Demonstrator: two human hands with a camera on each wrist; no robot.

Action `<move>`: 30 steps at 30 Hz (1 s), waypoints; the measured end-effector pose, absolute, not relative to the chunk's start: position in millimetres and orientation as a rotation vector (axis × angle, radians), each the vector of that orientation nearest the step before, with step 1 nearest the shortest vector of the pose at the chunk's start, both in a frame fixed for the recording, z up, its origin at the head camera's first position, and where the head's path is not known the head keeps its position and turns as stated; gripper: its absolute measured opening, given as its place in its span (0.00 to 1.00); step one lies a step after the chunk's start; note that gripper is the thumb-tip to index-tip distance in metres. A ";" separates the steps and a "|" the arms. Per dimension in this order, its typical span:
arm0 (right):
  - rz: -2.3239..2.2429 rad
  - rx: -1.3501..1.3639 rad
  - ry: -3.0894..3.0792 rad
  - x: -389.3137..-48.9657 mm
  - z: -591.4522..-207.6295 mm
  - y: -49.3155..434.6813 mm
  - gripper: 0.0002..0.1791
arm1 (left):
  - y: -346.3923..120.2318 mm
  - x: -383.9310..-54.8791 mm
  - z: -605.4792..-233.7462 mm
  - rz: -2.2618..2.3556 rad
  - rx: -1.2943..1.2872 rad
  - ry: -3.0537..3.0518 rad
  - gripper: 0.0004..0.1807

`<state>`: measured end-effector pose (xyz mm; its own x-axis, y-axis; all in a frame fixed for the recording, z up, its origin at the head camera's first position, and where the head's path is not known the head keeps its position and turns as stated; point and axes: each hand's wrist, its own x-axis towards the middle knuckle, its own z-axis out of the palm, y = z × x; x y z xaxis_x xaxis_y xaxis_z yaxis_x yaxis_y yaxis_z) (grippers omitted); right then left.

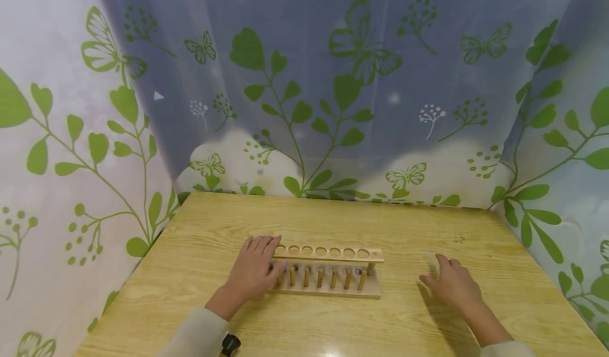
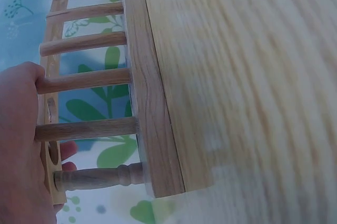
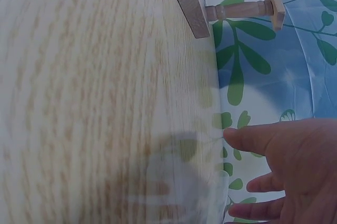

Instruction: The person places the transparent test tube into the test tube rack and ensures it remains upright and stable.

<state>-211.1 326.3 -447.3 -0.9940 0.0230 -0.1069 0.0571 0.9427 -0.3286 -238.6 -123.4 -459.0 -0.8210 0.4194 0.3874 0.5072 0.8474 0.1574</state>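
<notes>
— So where does the wooden rack (image 1: 328, 275) sit on the table (image 1: 333, 219)?
— Mid-table, long axis left to right; the left hand (image 1: 254, 272) grips its left end.
— And the right hand (image 1: 452, 283)?
— Well right of the rack, fingers curled around a clear tube (image 1: 432, 262), which lies just beside them.

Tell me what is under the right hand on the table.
A clear, glassy tube-like object lies on the table, its far end poking out past the right hand. The rest is covered by the fingers, so its length cannot be seen.
</notes>
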 end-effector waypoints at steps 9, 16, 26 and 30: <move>-0.518 0.097 2.974 -209.3 -448.3 327.1 0.48 | -122.1 -238.5 -461.7 -0.405 -0.647 -2.709 0.34; -0.487 0.107 2.979 -209.6 -447.2 328.1 0.48 | -122.4 -239.3 -462.2 -0.446 -0.639 -2.700 0.33; -0.449 0.123 2.981 -210.2 -449.2 332.9 0.43 | -123.9 -239.8 -461.3 -0.415 -0.661 -2.697 0.34; -0.452 0.132 2.986 -211.0 -452.5 335.6 0.39 | -123.5 -238.1 -461.2 -0.418 -0.657 -2.700 0.34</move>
<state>-211.0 335.6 -452.5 -0.9891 0.0683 -0.1302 0.1038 0.9516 -0.2894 -238.1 -123.5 -461.2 -0.8393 0.3886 0.3801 0.4854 0.8506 0.2021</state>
